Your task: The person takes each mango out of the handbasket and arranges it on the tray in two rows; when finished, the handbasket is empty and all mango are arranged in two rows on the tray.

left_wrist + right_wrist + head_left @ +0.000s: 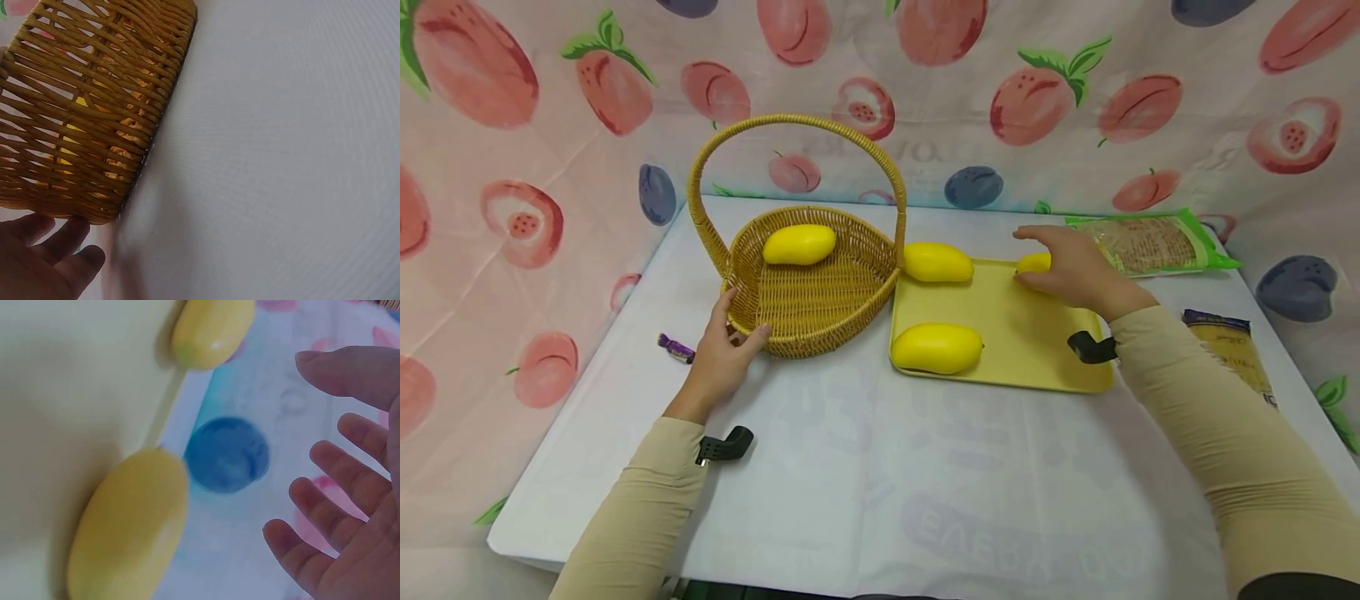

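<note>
A yellow mango (799, 244) lies in the woven basket (820, 337), at its back. My left hand (718, 358) grips the basket's front left side, thumb at the rim; in the left wrist view its fingers (78, 237) touch the woven wall. My right hand (1075, 267) hovers over the far right of the yellow tray (1000, 317), fingers spread and holding nothing. A mango (1033, 262) shows partly behind its fingers. In the right wrist view, a gap separates this hand from the nearest mango (128, 531). Two more mangoes, one far left (937, 262), one front left (937, 347), lie on the tray.
Left of the basket lies a small purple wrapped candy (676, 348). A green-edged clear packet (1157, 242) lies at the back right, and a dark and gold packet (1228, 346) lies right of the tray, partly hidden by the right sleeve. Fruit-printed cloth hangs behind the white table (820, 483).
</note>
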Demonstrator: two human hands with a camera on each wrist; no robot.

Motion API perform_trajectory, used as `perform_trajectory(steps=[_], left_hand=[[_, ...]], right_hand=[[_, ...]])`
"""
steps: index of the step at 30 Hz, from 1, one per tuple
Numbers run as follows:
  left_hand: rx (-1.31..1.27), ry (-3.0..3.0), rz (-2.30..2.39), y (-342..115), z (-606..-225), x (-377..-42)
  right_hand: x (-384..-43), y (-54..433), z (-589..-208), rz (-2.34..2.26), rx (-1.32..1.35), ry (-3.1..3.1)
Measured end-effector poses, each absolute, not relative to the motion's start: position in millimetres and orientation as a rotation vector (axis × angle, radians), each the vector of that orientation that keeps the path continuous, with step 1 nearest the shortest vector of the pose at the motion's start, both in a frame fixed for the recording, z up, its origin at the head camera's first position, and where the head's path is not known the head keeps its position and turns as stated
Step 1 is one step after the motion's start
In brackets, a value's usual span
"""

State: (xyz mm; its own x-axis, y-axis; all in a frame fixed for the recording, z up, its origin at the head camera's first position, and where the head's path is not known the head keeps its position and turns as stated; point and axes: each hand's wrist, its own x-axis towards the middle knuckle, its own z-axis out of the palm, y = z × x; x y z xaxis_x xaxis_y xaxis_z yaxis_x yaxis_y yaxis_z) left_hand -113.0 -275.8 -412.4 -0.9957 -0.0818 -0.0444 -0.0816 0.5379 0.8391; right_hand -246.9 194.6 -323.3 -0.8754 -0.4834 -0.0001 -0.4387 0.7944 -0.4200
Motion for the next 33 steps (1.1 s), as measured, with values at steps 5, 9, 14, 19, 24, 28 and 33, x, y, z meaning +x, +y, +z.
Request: perform_trajectory(steps=[5,9,14,19,24,28,33], left_hand=[[0.149,-2.760,-1.504,-276,-413,-113],[0.152,-2.760,-1.507,-276,-413,-114],[0.157,-2.765,-1.511,-277,-413,-114],[0.157,-2.769,-1.511,-277,-413,-114],[0.163,-2.769,-1.510,-277,-413,-113],[0.173,-2.765,-1.519,-277,-413,-113],[0.177,-2.758,-1.529,-277,-413,-113]], right_hand=[[-236,175,-315,-0.653,-0.817,2.851],[-229,160,-314,-0.674,-0.930,2.839],[-223,140,-317,-0.712,-1.091,2.807],[-217,117,-316,-0.708,-1.183,2.756],[-214,91,-312,-0.707,-1.252,2.712],[-217,70,-311,-0.692,-1.270,2.694],[-224,47,-313,-0.658,-1.275,2.667]])
